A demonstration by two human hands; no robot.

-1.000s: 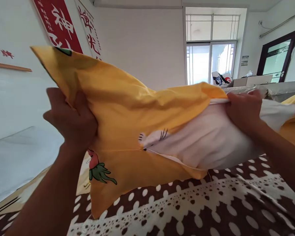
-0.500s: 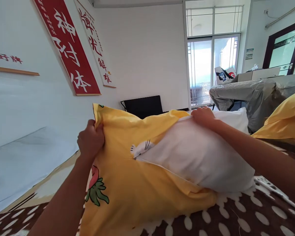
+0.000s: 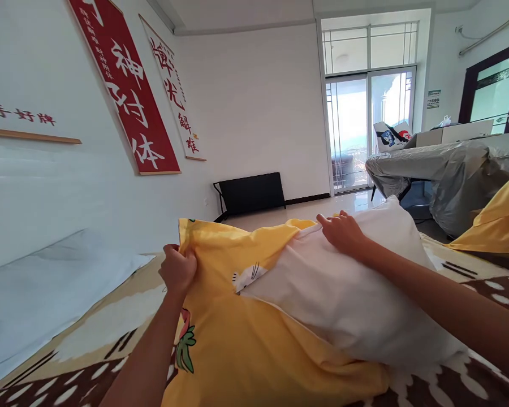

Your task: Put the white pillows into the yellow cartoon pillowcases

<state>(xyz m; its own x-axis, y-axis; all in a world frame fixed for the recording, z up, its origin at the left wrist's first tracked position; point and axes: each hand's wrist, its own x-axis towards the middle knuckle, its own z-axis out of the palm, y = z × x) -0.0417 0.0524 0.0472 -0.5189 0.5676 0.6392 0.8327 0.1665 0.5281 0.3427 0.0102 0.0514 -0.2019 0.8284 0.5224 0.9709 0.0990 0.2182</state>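
Note:
A yellow pillowcase (image 3: 254,350) with cartoon prints lies on the bed, and a white pillow (image 3: 356,299) sticks halfway out of its open end. My left hand (image 3: 178,270) is closed in a fist on the pillowcase's far left corner. My right hand (image 3: 341,232) rests on top of the pillow at the pillowcase's opening edge, fingers curled onto the fabric there. Both forearms reach out over the bed.
The brown bedspread (image 3: 470,384) with white dots covers the bed. A second yellow pillow (image 3: 496,223) lies at the right. A white pillow (image 3: 46,282) rests by the left wall under red banners (image 3: 127,90). Beyond are a black stand (image 3: 250,193) and a grey-covered table (image 3: 449,167).
Both hands have lowered the pillow and pillowcase from up in the air down onto the bed. The room behind has come into view.

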